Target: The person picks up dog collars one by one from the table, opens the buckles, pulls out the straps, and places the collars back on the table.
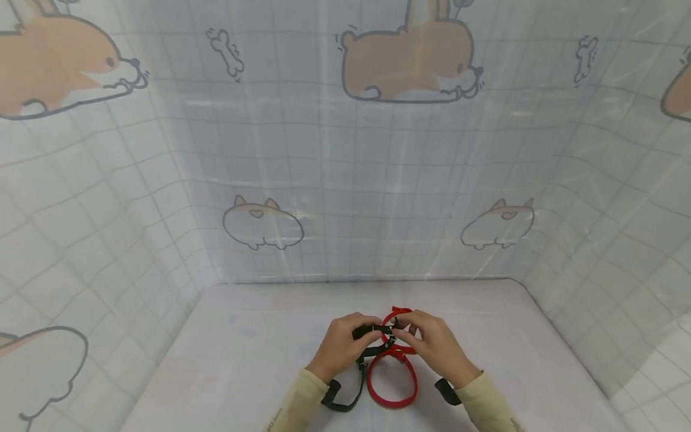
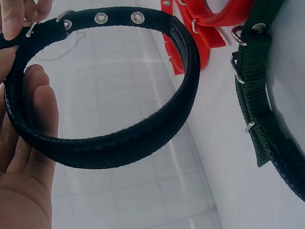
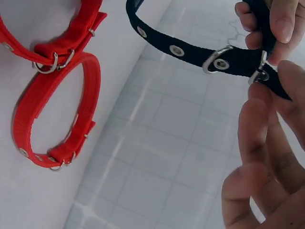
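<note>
A black collar [image 2: 138,143] with metal eyelets and a D-ring is held up in a loop between both hands. My left hand [image 1: 340,345] grips its band, with fingers inside the loop in the left wrist view. My right hand [image 1: 436,345] pinches the strap's end beside the metal buckle [image 3: 261,71]. The strap end passes through the buckle; whether the prong sits in an eyelet I cannot tell. Below and behind the hands lie two red collars, the nearer one [image 1: 393,403] and the farther one [image 3: 90,9], both looped.
A dark green collar [image 2: 255,95] lies looped on the white table [image 1: 243,348], left of the nearer red collar. Patterned sheeting [image 1: 378,168] with cartoon dogs walls the table at the back and sides. Black wrist devices [image 1: 447,391] sit under the forearms.
</note>
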The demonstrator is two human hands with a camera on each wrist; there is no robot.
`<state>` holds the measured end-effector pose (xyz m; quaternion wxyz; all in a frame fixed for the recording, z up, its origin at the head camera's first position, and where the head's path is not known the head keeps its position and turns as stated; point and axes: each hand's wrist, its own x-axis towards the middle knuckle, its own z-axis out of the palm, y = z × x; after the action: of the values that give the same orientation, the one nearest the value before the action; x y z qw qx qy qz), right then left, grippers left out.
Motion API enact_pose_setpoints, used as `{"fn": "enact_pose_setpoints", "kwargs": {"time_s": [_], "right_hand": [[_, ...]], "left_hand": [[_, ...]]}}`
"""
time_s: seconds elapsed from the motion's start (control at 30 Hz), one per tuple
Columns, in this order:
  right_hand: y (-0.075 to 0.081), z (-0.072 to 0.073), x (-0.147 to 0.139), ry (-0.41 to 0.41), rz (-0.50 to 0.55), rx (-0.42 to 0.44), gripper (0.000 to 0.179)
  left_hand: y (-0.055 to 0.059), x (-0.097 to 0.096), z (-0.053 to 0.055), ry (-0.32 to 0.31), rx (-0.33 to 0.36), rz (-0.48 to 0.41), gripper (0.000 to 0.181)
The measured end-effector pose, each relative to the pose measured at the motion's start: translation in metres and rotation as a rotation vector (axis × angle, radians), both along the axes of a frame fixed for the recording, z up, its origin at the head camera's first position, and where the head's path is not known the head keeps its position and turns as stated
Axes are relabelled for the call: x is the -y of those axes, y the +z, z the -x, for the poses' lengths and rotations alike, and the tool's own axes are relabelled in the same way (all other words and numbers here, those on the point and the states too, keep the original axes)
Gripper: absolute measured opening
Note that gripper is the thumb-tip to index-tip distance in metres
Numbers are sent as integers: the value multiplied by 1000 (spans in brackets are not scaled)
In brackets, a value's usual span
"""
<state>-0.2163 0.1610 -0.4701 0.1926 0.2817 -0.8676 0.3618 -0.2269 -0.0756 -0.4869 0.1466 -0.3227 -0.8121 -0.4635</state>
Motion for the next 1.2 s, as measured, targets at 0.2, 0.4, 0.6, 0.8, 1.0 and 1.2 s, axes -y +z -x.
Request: {"fn": "enact_pose_setpoints", "kwargs": {"time_s": [0.2,0.4,0.6,0.8,1.0,1.2], "right_hand": [[-2,-4,3,-104,-85,-68,27],[-1,-5,6,-151,-113,-59,26],[-1,-7,9,-140,-94,-105,26],[-2,-8,13,-112,-75,-148,26],[-2,-9,14,-98,-50,-108,28],[-4,-9,13,-66,-12,-80,26]], "left_hand": [[-1,-1,-1,30,16,33,26],[-2,-4,-2,48,-34,68,18],[0,-13,-4,66,-135,115,12],[3,-18,-3,140,-173,243,9],[7,-17,-4,159,-166,297,13],[10,-16,-6,155,-159,274,14]]}}
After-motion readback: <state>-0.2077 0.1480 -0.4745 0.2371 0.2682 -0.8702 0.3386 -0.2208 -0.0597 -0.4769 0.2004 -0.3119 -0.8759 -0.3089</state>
